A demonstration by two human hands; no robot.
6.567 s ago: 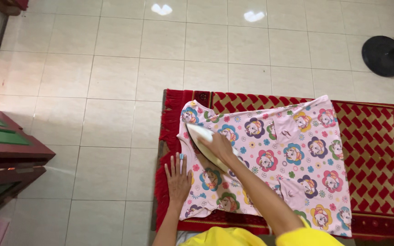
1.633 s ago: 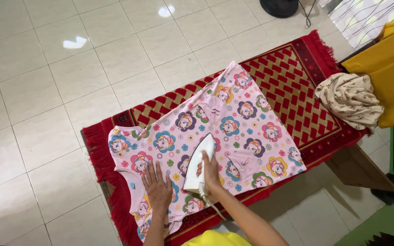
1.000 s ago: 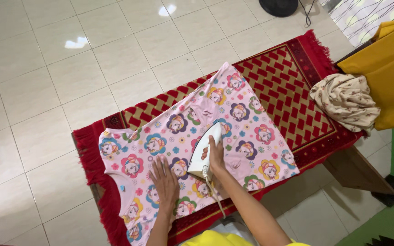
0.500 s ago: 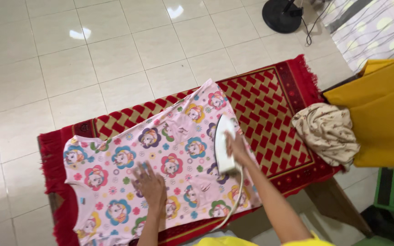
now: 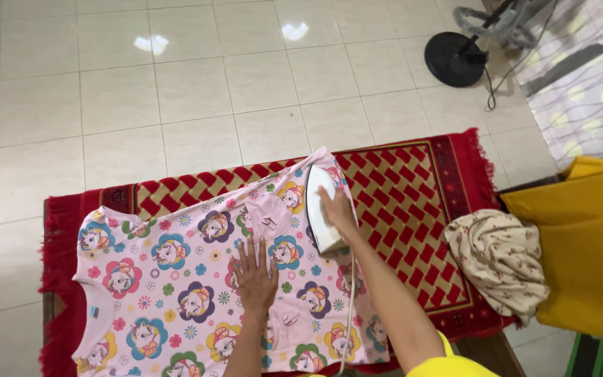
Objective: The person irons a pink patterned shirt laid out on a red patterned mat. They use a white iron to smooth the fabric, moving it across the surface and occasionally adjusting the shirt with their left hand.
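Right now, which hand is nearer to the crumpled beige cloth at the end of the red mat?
Right. The right hand grips the iron, closer to the beige cloth; the left hand lies flat farther away.

Two bare forearms enter from bottom centre of frame. Bright yellow short sleeve (image 5: 448, 363) shows at bottom right, on the right arm. No rings, watch or gloves visible.

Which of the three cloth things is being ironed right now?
The pink flowery dress, spread flat on the red mat. The left hand presses it and the right hand runs the iron over it. The cream cloth and yellow cloth lie aside.
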